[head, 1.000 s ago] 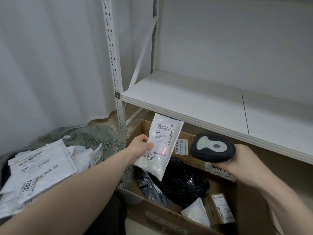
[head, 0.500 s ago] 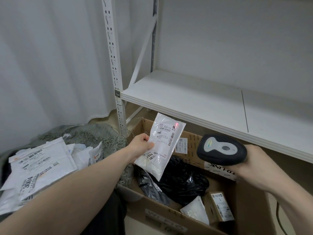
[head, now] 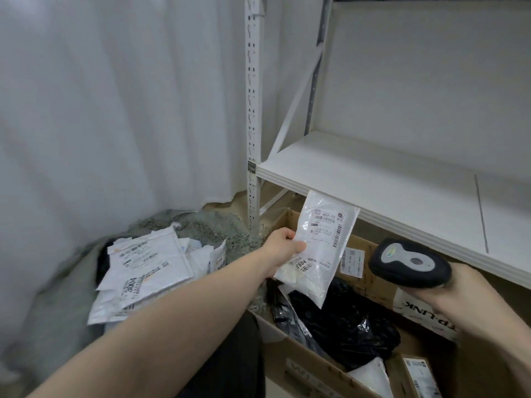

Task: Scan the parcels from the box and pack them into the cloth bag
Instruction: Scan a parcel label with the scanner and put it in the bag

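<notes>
From the head camera, the left hand (head: 280, 248) pinches a white parcel (head: 321, 242) upright above the open box (head: 313, 366), its grip closed on the edge, while the right hand (head: 448, 297) wraps around a scanner (head: 409, 264) beside it, the cloth bag (head: 66, 285) of parcels lying at left.

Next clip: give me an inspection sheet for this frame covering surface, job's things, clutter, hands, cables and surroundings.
Surface: white shelf board, bare where visible.
Job's things: white parcel held up over the cardboard box; the box holds a black bag parcel and a small labelled carton; the cloth bag holds white mailers.
Clutter: nothing seen.
Hands: left hand pinches the white parcel's edge; right hand grips the scanner.
Cables: nothing seen.
Surroundings: white curtain at left, perforated rack upright.
</notes>
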